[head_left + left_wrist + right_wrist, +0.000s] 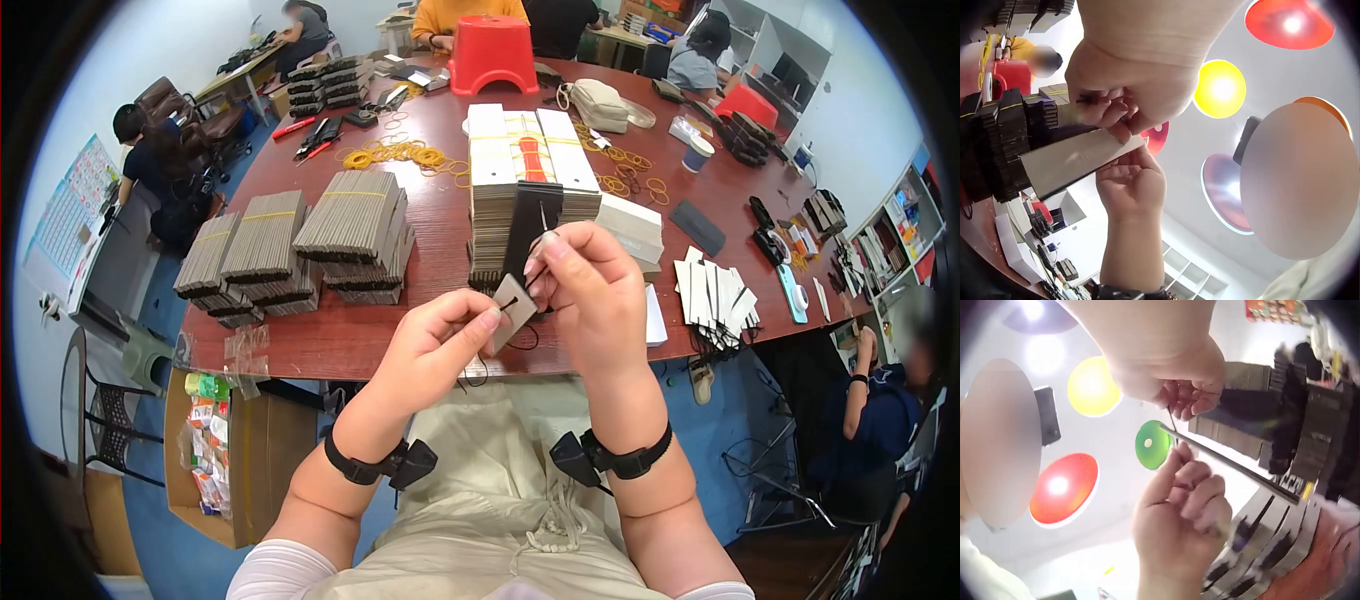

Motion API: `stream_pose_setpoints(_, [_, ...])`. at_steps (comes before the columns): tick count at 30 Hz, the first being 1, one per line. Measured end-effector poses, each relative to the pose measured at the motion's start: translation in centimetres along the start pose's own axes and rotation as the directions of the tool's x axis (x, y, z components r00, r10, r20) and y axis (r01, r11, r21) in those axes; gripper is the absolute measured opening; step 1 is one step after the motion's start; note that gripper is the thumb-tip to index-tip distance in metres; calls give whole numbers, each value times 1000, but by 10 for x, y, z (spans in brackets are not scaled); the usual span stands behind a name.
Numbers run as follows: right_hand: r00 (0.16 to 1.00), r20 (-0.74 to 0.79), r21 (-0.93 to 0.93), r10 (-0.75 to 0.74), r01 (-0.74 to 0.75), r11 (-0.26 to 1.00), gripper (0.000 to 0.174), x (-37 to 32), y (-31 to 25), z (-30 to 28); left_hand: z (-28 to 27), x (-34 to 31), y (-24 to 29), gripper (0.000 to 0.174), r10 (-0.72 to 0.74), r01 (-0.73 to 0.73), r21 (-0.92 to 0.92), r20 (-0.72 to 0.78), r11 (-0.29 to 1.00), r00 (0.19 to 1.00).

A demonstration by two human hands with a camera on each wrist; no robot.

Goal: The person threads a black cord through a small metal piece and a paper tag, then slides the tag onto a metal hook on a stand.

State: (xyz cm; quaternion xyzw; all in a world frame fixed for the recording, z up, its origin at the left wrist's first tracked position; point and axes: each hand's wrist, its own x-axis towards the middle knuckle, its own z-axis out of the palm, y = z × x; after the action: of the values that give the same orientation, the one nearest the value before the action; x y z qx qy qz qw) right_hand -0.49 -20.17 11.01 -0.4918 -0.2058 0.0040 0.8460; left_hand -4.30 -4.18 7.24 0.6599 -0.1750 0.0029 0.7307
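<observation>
My left hand (435, 345) pinches the near end of a pale card (516, 312) with a dark cord at its face. My right hand (600, 285) pinches a thin cord or tool just above it; which one I cannot tell. A black strip (533, 225) extends beyond the fingers; whether it joins the card is unclear. In the left wrist view the card (1079, 164) slants between my left hand (1135, 84) and right hand (1132, 190). The right wrist view shows the card (1235, 465) edge-on, my right hand (1166, 369) above and left hand (1185, 512) below.
Tall banded card stacks (490, 215) stand just beyond my hands, with more grey stacks (350, 220) at the left. White strips with black cords (712, 300) lie right. Rubber bands (425, 157), a red stool (493, 55) and a paper cup (698, 153) are farther back.
</observation>
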Motion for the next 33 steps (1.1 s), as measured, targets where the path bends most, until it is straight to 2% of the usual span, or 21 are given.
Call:
stream_pose_setpoints(1, [999,10,116,40,-41,992,12,0,-3,0,-1,0,1,14,-71,71,-18,-5,997,997])
stream_pose_setpoints(3, [992,117,236,43,-70,969,22,1,-2,-8,-4,-4,3,15,-211,211,-53,-12,976,977])
stream_pose_setpoints(6, [967,252,335,24,-111,936,33,-2,-1,-21,-10,-4,-16,14,-80,75,-114,-43,991,996])
stream_pose_setpoints(9, [969,239,337,59,-140,931,33,-10,8,-36,-7,-6,-11,14,-124,106,-128,-140,986,982])
stream_pose_setpoints(12, [989,125,484,82,-133,865,30,-17,22,-51,-10,-9,-19,15,-94,49,-171,-266,984,959])
stream_pose_setpoints(14, [990,61,621,131,-140,771,28,-22,33,-61,-9,-10,-26,15,12,-53,-119,-319,991,948])
stream_pose_setpoints(17, [983,-38,668,181,-109,736,29,-27,39,-64,-6,-9,-25,16,184,-171,68,-342,983,921])
stream_pose_setpoints(19, [979,-76,328,188,-153,932,30,-29,31,-57,-2,-7,-20,18,281,-226,207,-298,952,912])
stream_pose_setpoints(20, [978,-96,137,186,-172,976,31,-30,24,-51,0,-5,-15,20,318,-249,265,-259,932,912])
stream_pose_setpoints(21, [975,-79,39,209,-206,978,32,-31,17,-43,3,-3,-10,21,351,-273,320,-219,907,910])
stream_pose_setpoints(23, [965,-50,-160,258,-262,952,34,-32,4,-25,12,2,7,23,460,-373,505,-54,778,886])
stream_pose_setpoints(24, [952,11,-241,305,-293,925,34,-33,-1,-21,14,5,12,24,499,-424,582,36,694,866])
stream_pose_setpoints(25, [946,14,-196,325,-316,928,28,-33,-2,-15,13,8,13,25,535,-459,631,81,626,841])
stream_pose_setpoints(27, [960,28,-181,277,-268,946,21,-33,6,-19,13,13,13,28,590,-517,711,177,476,787])
stream_pose_setpoints(28, [964,19,-164,267,-260,952,19,-32,8,-22,14,9,10,34,537,-458,680,111,572,836])
stream_pose_setpoints(31, [971,-3,-64,239,-239,969,13,-32,15,-35,17,3,-11,40,384,-337,405,-38,850,922])
stream_pose_setpoints(32, [971,29,-15,238,-238,971,12,-32,19,-40,17,1,-16,47,187,-181,248,-1,952,982])
stream_pose_setpoints(33, [969,61,33,239,-241,970,12,-31,22,-45,11,-2,-17,47,-9,-23,311,103,950,995])
